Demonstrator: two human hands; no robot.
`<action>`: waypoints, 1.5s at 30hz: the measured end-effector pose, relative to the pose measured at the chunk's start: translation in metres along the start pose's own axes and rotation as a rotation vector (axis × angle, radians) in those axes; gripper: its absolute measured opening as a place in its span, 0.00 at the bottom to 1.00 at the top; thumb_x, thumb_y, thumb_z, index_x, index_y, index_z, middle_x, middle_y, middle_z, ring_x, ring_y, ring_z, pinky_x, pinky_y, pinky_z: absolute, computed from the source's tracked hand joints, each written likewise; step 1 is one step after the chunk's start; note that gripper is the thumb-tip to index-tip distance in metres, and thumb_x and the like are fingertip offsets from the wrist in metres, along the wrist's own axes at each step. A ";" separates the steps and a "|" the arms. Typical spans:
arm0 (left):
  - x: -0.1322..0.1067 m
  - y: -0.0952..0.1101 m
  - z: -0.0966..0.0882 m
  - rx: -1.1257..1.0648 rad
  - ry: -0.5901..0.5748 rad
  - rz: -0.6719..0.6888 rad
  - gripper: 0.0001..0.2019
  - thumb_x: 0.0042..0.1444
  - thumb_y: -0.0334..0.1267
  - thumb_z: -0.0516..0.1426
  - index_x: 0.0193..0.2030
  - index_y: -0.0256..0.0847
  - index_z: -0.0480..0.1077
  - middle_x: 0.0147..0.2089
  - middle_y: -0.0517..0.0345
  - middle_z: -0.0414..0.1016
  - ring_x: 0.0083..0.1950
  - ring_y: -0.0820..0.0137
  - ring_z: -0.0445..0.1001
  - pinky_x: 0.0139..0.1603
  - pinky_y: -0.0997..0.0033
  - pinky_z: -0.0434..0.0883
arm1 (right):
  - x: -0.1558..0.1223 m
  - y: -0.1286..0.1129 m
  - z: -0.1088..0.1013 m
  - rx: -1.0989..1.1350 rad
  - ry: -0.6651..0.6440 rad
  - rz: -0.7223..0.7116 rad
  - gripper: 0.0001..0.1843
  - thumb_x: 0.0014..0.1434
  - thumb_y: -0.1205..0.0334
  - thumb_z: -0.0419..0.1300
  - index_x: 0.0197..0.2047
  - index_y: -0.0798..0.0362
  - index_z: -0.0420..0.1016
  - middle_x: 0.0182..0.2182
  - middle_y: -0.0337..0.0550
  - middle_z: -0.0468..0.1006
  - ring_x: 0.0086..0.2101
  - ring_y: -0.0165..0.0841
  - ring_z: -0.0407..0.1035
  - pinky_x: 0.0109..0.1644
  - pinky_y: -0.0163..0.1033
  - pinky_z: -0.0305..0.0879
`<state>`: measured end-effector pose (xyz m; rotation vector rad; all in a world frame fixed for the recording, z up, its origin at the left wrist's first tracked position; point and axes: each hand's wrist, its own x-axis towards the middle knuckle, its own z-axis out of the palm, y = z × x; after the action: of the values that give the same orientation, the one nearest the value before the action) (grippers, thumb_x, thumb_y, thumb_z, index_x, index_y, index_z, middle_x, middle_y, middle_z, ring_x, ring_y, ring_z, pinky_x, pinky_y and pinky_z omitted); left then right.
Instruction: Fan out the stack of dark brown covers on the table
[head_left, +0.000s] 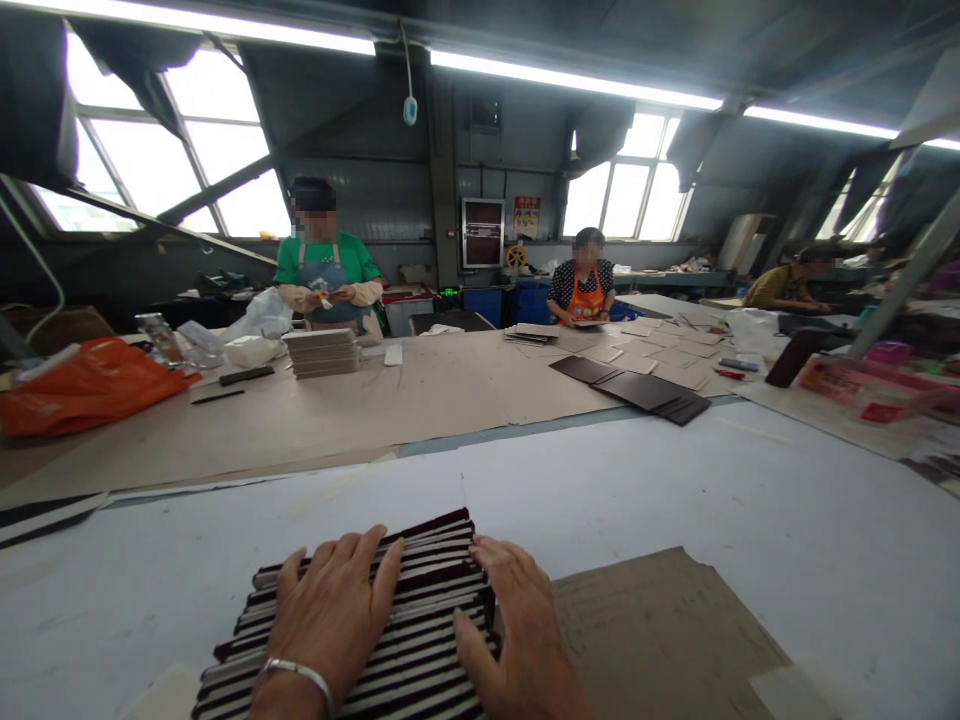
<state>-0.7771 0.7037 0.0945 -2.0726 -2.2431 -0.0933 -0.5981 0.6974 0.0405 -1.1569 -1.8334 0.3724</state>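
A bundle of thin boards with dark maroon and pale edges lies in front of me, its striped edges facing up. My left hand, with a silver bracelet at the wrist, rests flat across the top of these edges, fingers spread. Against the bundle's right end lies my right hand, fingers stretched out along the side and thumb apart on the upper edges. Neither hand is closed around the bundle. Its lower part runs out of the picture.
A grey-brown cardboard sheet lies to the right on the white table covering. Dark flat panels lie beyond. Across the table, a pale board stack and an orange bag stand near a person in green; other people work farther right.
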 end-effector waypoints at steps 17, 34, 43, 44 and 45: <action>-0.001 0.001 0.000 0.000 0.011 0.003 0.20 0.62 0.39 0.41 0.50 0.48 0.71 0.54 0.55 0.72 0.54 0.58 0.67 0.58 0.44 0.51 | 0.023 -0.015 -0.007 0.121 -0.238 0.201 0.22 0.53 0.66 0.53 0.52 0.58 0.63 0.48 0.52 0.62 0.51 0.40 0.59 0.59 0.47 0.58; -0.001 0.001 -0.002 -0.049 -0.007 -0.030 0.20 0.62 0.41 0.41 0.52 0.47 0.69 0.53 0.55 0.72 0.54 0.58 0.66 0.59 0.45 0.50 | 0.023 -0.012 -0.008 0.032 -0.293 0.237 0.23 0.53 0.62 0.53 0.53 0.58 0.63 0.54 0.54 0.60 0.57 0.42 0.53 0.63 0.49 0.50; -0.002 0.003 -0.002 -0.066 0.011 -0.040 0.20 0.62 0.41 0.41 0.50 0.48 0.70 0.53 0.54 0.72 0.54 0.59 0.66 0.59 0.45 0.49 | 0.028 -0.017 -0.010 0.058 -0.319 0.252 0.29 0.54 0.60 0.54 0.59 0.59 0.57 0.53 0.53 0.61 0.54 0.42 0.56 0.60 0.48 0.53; -0.002 0.003 -0.002 -0.073 0.014 -0.042 0.20 0.62 0.42 0.41 0.50 0.47 0.70 0.53 0.54 0.72 0.54 0.59 0.66 0.59 0.46 0.49 | 0.030 -0.017 -0.010 0.049 -0.331 0.258 0.30 0.54 0.60 0.54 0.60 0.60 0.57 0.53 0.54 0.60 0.53 0.42 0.56 0.60 0.49 0.53; -0.002 0.003 -0.002 -0.078 0.016 -0.042 0.20 0.62 0.42 0.41 0.51 0.46 0.70 0.53 0.53 0.72 0.54 0.59 0.66 0.59 0.46 0.50 | 0.031 -0.017 -0.009 0.041 -0.337 0.264 0.31 0.54 0.59 0.54 0.60 0.61 0.57 0.53 0.54 0.60 0.53 0.43 0.57 0.60 0.49 0.53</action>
<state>-0.7737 0.7016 0.0966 -2.0544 -2.3097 -0.2023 -0.6045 0.7128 0.0729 -1.3753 -1.9477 0.7935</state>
